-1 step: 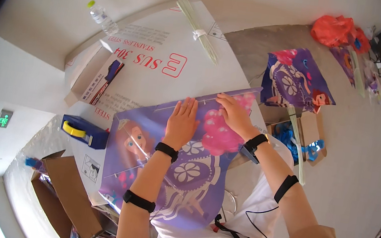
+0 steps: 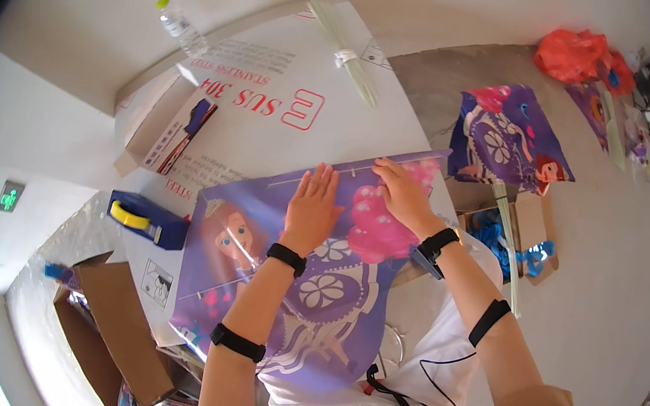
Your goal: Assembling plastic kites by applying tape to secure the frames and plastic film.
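A purple printed sheet [image 2: 327, 293], kite-like, with a cartoon figure and pink balloons, lies over the near edge of the board and my lap. Along its far edge runs a thin pale rod [image 2: 287, 184]. My left hand [image 2: 313, 211] rests flat on the sheet just below that rod, fingers stretched out. To its right, my right hand [image 2: 405, 201] is closed at the far edge, its bent fingers pressed on the sheet near the rod. The undersides of both hands are hidden.
On the wrapped board [image 2: 255, 138] lie a bundle of pale rods [image 2: 347, 57], an open carton [image 2: 159, 123] and a blue tape dispenser [image 2: 147, 220]. A clear bottle [image 2: 179, 26] is by the wall. A brown box [image 2: 122, 332] stands left; another purple sheet [image 2: 507, 138] lies right.
Both hands keep their places on the sheet. The whole view has shifted very slightly; nothing was picked up or let go.
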`<action>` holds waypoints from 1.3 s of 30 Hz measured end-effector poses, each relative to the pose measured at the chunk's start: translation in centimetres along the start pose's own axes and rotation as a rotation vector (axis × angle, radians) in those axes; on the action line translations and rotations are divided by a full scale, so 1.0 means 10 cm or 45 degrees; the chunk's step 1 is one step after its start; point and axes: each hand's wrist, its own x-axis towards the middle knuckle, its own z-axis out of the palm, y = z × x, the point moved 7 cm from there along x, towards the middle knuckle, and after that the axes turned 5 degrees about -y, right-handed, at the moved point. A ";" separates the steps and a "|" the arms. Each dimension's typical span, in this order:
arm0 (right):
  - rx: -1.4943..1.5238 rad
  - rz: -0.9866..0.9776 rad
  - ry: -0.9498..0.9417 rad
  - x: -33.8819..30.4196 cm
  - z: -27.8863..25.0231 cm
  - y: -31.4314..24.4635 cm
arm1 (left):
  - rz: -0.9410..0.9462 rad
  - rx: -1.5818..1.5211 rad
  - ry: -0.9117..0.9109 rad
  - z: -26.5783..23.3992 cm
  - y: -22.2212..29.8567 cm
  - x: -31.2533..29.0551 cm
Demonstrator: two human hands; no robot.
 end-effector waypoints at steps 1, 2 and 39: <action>-0.124 0.033 -0.015 0.01 0.01 -0.03 | -0.022 -0.019 0.060 -0.06 0.04 -0.08; -0.117 0.052 -0.020 -0.04 0.02 -0.09 | -0.047 -0.036 0.120 -0.13 0.06 -0.19; 1.787 0.931 -0.867 -2.17 0.83 0.42 | -1.171 -0.619 0.271 0.45 0.05 -3.17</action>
